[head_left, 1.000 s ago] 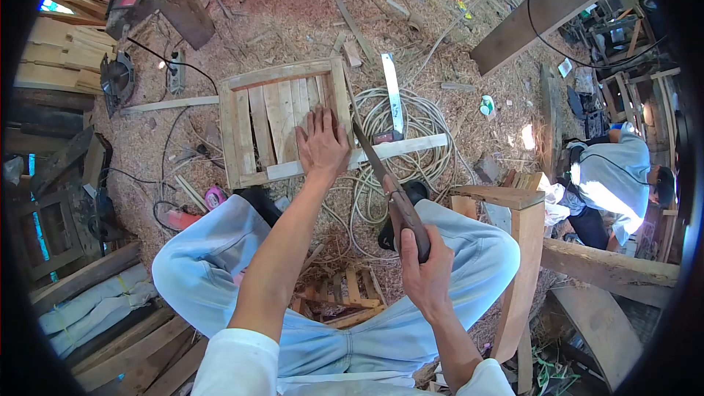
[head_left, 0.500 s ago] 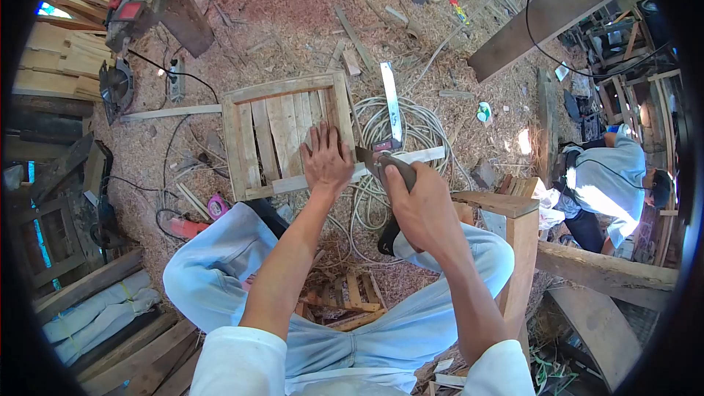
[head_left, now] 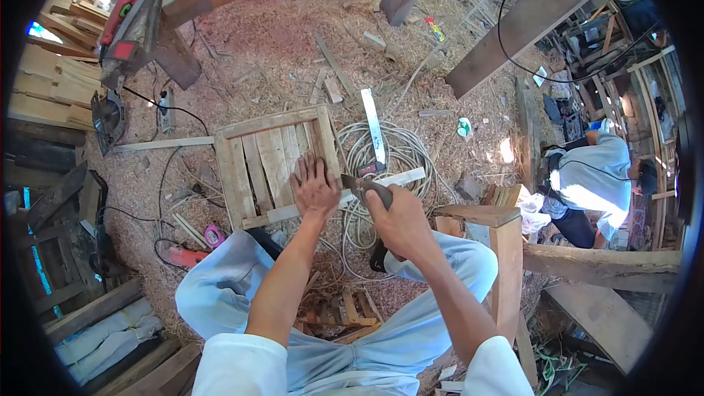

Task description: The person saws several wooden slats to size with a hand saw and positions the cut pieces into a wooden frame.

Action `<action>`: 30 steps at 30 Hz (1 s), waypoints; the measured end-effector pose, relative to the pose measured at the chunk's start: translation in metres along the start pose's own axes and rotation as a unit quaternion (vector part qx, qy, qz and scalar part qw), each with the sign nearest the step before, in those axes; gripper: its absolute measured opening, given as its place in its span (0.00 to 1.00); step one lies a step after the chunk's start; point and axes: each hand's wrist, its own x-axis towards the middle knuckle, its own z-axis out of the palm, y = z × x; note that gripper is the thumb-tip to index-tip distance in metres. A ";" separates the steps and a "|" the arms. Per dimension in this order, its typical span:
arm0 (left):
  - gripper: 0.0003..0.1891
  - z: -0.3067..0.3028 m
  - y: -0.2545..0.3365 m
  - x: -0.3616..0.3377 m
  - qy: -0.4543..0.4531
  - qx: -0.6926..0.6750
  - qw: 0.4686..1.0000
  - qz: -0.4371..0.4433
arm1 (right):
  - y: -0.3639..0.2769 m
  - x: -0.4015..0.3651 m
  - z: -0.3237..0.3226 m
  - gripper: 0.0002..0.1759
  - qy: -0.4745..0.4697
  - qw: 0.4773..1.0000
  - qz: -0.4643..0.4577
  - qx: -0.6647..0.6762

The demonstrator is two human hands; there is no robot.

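My left hand [head_left: 317, 189] lies flat with its fingers stretched over the lower right of a slatted wooden frame [head_left: 229, 169], its heel pressing a pale wood strip [head_left: 403, 178] down. The strip lies along the frame's near edge and sticks out to the right. In my right hand [head_left: 403, 224] is the dark grey handle of a handsaw [head_left: 378, 192]. Its blade stands across the strip just right of my left hand. Foreshortening and my fingers hide part of the saw, so the depth of any cut cannot be told.
Coiled pale hose or cable [head_left: 418, 150] lies beyond the strip, with a metal square [head_left: 373, 125] on it. A pink tape measure [head_left: 213, 235] and a circular saw [head_left: 108, 119] are at left. A wooden post [head_left: 506, 264] stands by my right knee; another person [head_left: 594, 180] bends at far right.
The whole view has shifted, with the frame and hands appearing lower and further left. Both hands keep their places on the frame and the saw; the saw's angle looks slightly different.
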 end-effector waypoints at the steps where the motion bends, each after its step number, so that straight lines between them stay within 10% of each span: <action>1: 0.26 0.000 0.001 0.001 -0.004 -0.004 1.000 -0.002 | 0.009 -0.001 0.004 0.22 0.029 0.999 -0.033 -0.009; 30: 0.25 -0.004 0.001 -0.001 -0.011 0.007 1.000 -0.008 | 0.154 -0.015 0.126 0.16 0.144 0.971 -0.127 0.140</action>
